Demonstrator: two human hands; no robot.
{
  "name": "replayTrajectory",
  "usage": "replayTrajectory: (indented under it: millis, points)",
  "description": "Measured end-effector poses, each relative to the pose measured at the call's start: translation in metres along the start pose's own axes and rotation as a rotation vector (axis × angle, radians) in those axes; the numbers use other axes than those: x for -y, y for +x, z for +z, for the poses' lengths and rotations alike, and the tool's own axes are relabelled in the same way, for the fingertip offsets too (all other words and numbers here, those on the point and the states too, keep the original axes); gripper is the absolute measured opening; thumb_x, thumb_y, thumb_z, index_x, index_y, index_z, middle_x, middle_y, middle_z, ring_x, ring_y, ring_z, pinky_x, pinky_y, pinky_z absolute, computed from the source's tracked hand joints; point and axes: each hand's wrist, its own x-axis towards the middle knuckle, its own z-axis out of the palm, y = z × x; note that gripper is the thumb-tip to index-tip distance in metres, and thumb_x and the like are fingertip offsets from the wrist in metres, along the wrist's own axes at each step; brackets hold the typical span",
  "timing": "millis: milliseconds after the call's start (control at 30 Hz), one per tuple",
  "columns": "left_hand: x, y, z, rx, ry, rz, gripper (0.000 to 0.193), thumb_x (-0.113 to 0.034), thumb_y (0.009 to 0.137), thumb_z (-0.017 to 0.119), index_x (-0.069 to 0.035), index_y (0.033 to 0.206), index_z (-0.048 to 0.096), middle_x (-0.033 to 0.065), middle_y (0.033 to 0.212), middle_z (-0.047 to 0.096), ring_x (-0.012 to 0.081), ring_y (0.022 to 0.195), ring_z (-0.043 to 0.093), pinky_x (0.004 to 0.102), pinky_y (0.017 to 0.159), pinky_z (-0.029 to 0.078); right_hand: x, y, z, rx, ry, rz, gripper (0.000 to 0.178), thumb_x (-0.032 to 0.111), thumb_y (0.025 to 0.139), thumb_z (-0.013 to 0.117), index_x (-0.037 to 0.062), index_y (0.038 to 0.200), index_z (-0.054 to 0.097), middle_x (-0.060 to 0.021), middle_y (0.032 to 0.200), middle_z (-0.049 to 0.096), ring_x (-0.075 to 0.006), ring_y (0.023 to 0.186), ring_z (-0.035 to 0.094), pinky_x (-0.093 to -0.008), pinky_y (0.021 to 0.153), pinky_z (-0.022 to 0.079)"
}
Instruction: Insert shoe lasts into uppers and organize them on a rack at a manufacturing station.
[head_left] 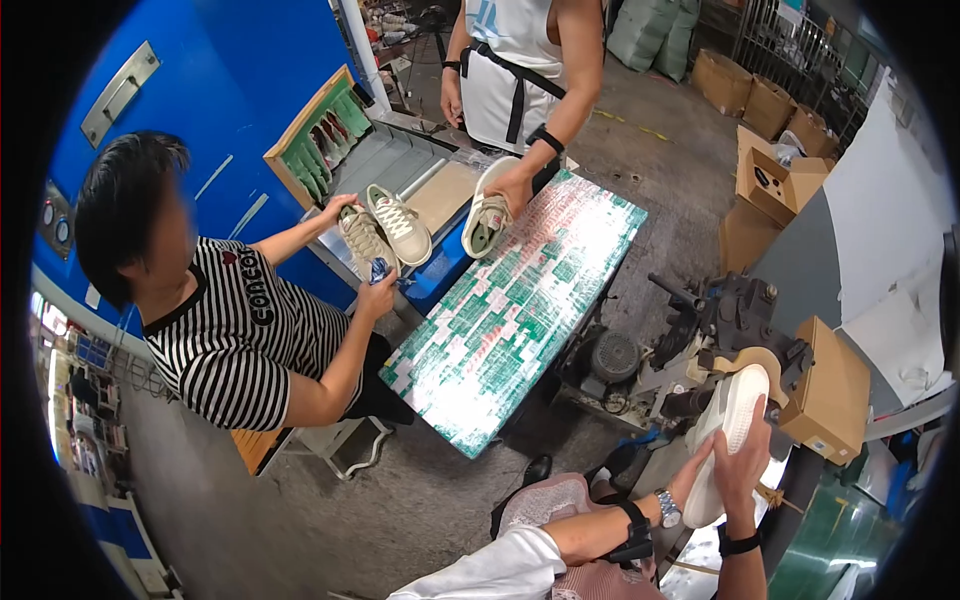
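The white-soled shoe point(741, 397), probably light and firm yet flexible, is best held by its sides; left grip point(691, 478) and right grip point(742, 465) both clasp it.

Looked matt and rubbery on the nearest shoe point(732, 412), polished and metallic on the wristwatch point(668, 508). Shone like glossy plastic film across the green-patterned tabletop point(520, 310). Showed rough concrete on the floor point(300, 530), matt cardboard on the brown box point(835, 390).
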Motion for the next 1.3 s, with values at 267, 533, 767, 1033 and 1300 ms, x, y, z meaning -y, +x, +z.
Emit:
replayTrajectory:
  millis: [267, 533, 767, 1033, 1300]
  points:
    - [0.001, -0.02, -0.009, -0.316, 0.278, 0.264, 0.055, -0.054, 0.1, 0.055, -0.01, 0.134, 0.058, 0.0036, 0.119, 0.066, 0.0179, 0.107, 0.063, 0.0335, 0.096, 0.051, -0.001, -0.018, 0.008, -0.139, 0.025, 0.044, 0.1, 0.026, 0.073, 0.08, 0.0032, 0.156, 0.03, -0.0247, 0.13, 0.055, -0.0423, 0.117, 0.056, -0.0492, 0.099, 0.046]
    - [-0.014, -0.022, -0.008, -0.135, 0.576, 0.23, 0.076, -0.062, 0.102, 0.042, -0.008, 0.155, 0.034, 0.0109, 0.153, 0.045, 0.0288, 0.136, 0.047, 0.0414, 0.115, 0.038, 0.005, -0.036, -0.009, -0.166, 0.177, 0.306, 0.097, 0.037, 0.078, 0.074, -0.0028, 0.153, 0.026, -0.0291, 0.127, 0.053, -0.046, 0.108, 0.06, -0.0494, 0.087, 0.054]
    - [-0.038, -0.106, -0.014, -0.184, 0.637, -0.12, 0.082, -0.062, 0.093, 0.058, -0.004, 0.149, 0.044, 0.0179, 0.146, 0.052, 0.0311, 0.127, 0.056, 0.0455, 0.109, 0.043, -0.022, -0.115, -0.014, -0.147, 1.134, 0.666, 0.077, 0.044, 0.1, 0.058, 0.0011, 0.156, 0.028, -0.0157, 0.133, 0.059, -0.026, 0.121, 0.06, -0.0395, 0.101, 0.048]
    - [-0.13, -0.237, 0.037, -0.563, 1.962, -0.391, 0.068, -0.023, 0.089, 0.07, 0.012, 0.141, 0.044, 0.0248, 0.135, 0.056, 0.0312, 0.114, 0.06, 0.0403, 0.095, 0.049, -0.026, -0.023, 0.078, 0.158, 2.412, 0.794, 0.071, 0.07, 0.089, 0.061, 0.0051, 0.118, 0.066, -0.0094, 0.102, 0.071, -0.0207, 0.088, 0.07, -0.0357, 0.081, 0.057]
    - [-0.045, -0.201, 0.051, -0.731, 2.17, -0.383, 0.092, -0.03, 0.076, 0.086, 0.007, 0.147, 0.041, 0.0249, 0.139, 0.056, 0.0324, 0.123, 0.057, 0.0376, 0.105, 0.044, -0.074, -0.079, -0.016, 0.391, 2.502, 0.609, 0.063, 0.054, 0.099, 0.057, -0.0001, 0.132, 0.057, -0.0177, 0.108, 0.073, -0.0235, 0.092, 0.073, -0.0344, 0.079, 0.061]
